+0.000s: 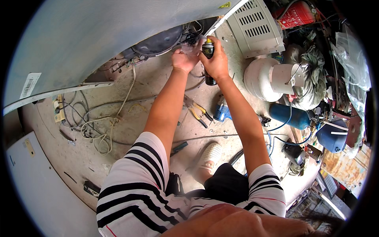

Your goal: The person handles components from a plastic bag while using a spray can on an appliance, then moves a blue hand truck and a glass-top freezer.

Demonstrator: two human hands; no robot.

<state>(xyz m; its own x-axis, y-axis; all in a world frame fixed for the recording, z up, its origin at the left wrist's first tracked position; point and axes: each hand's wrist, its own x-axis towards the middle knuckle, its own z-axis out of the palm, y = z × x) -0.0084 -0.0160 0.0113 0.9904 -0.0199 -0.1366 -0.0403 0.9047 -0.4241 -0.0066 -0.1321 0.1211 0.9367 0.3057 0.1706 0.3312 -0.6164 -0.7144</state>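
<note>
My right hand (216,59) is wrapped round a black spray can (209,73) with a yellow top, held upright. The index finger lies on its nozzle. Close beside it, my left hand (185,60) is cupped, palm up, with its fingers round a thin see-through plastic piece (192,49); its exact kind is unclear. Both hands are in front of the open machine compartment of a large grey appliance (98,35). A round black compressor (160,41) and dark wiring (192,36) sit inside, just beyond my left hand.
Pliers with yellow-black handles (196,114) and a blue power tool (222,110) lie on the floor below my arms. Cables (104,134) and a power strip (58,108) spread left. On the right stand a white gas cylinder (258,79), a blue cylinder (290,116) and a vented metal cover (254,27).
</note>
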